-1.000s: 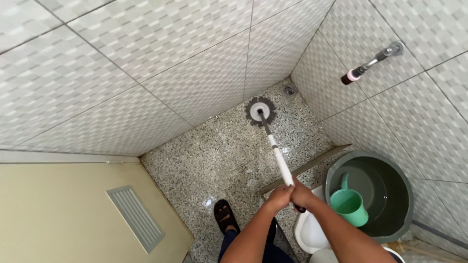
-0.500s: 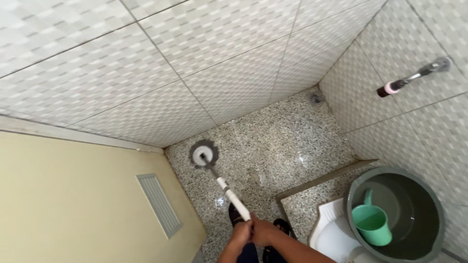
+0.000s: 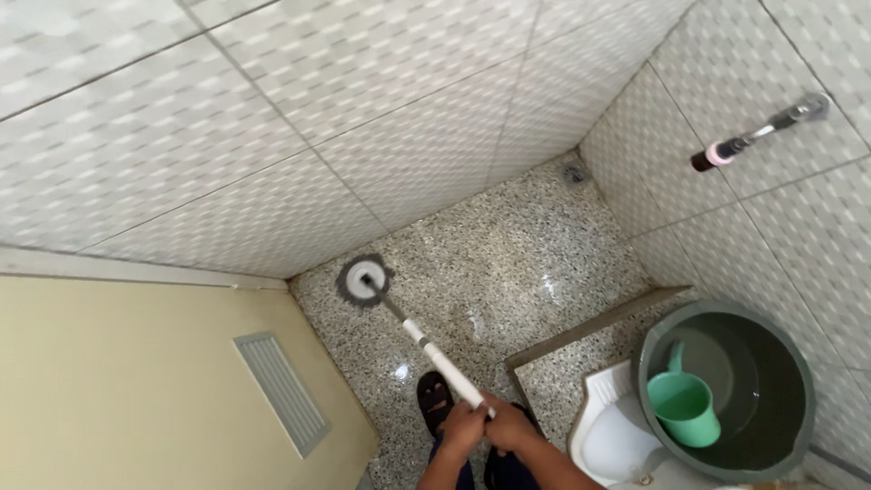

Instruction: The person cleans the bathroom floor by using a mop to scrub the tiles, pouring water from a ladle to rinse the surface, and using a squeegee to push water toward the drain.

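At floor's left corner by the door: round grey-fringed mop head [image 3: 365,280]; white mop handle [image 3: 442,361] gripped by left hand [image 3: 464,426] and right hand [image 3: 510,426], both closed tight.

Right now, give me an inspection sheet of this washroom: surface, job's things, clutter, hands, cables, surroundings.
Surface: speckled terrazzo floor, wet sheen in patches; raised step at right.
Job's things: round mop head on the floor in the corner by the door; white mop handle slants back to the hands.
Clutter: grey bucket holding water and a green dipper; white squat pan beside it.
Hands: left hand and right hand both closed on the handle end.
Cables: nothing seen.
Surroundings: tiled walls, wall tap, floor drain, beige door with vent.
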